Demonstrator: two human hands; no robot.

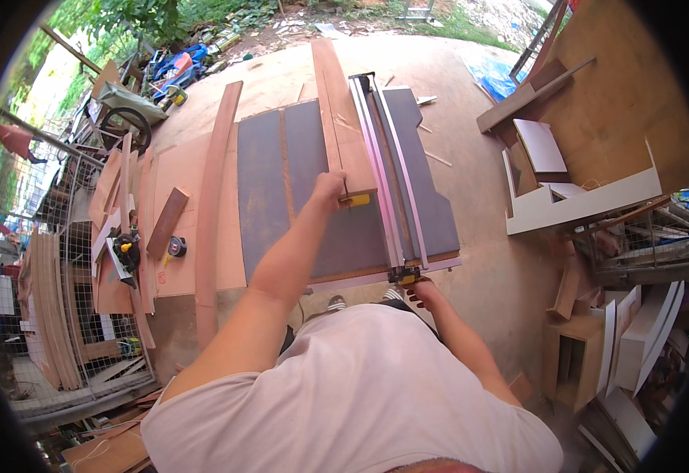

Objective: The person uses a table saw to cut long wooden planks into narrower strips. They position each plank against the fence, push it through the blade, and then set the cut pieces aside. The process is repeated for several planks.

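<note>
1. The left hand (329,189) reaches forward over a dark grey table top (269,185) and closes around the near end of a long reddish-brown plank (336,110). The fingers wrap the plank's left edge, so the hold is snug on the wood.
2. The plank runs away from the person, lying flat on the table, its far end well past the table's far edge. The gripped end is the near one; nearly all of the plank lies beyond the hand.
3. A small yellow block (358,200) sits just right of the left hand, touching the plank's near end.
4. Just right of the plank, a long silver fence rail (388,169) runs parallel to it, from the table's far side to its near edge.
5. The right hand (421,292) is at the near end of that rail, at the table's front edge, touching a black and yellow lever (403,275). Whether its fingers are closed on the lever or merely rest against it cannot be told.
6. The two hands are well apart: the left out on the table, the right close to the body.
7. A second long plank (212,189) lies along the left side of the table, with a tape measure (176,247) and a short board (167,221) farther left.
</note>
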